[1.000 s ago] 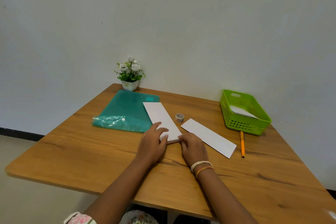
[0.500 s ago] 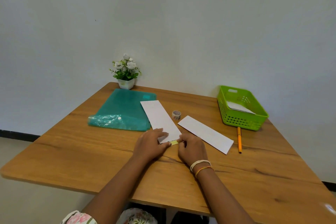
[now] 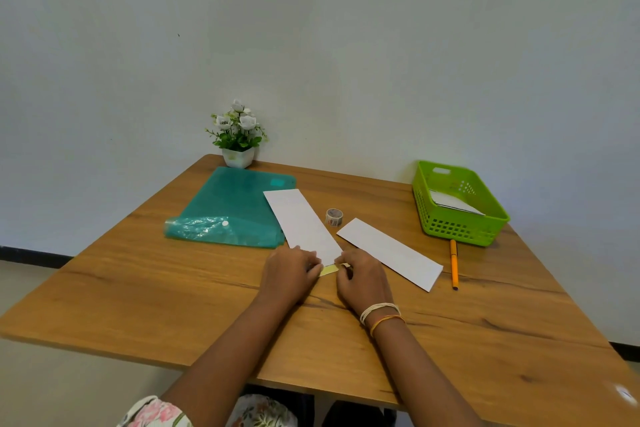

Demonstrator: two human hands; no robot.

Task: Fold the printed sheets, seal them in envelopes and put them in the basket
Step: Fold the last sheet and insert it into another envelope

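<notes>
Both hands, left hand (image 3: 289, 270) and right hand (image 3: 362, 276), pinch the white envelope's (image 3: 303, 224) near end, where a yellow strip (image 3: 329, 270) shows.

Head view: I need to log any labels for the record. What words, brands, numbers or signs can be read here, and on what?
None can be read.
Envelope under both hands: faint grey marks near its far end, too blurred to read.
Tape roll: coloured pattern, too small to tell.
Teal folder: pale patch at its far corner, no legible text.
Second envelope, green basket, orange pen: no text visible.
</notes>
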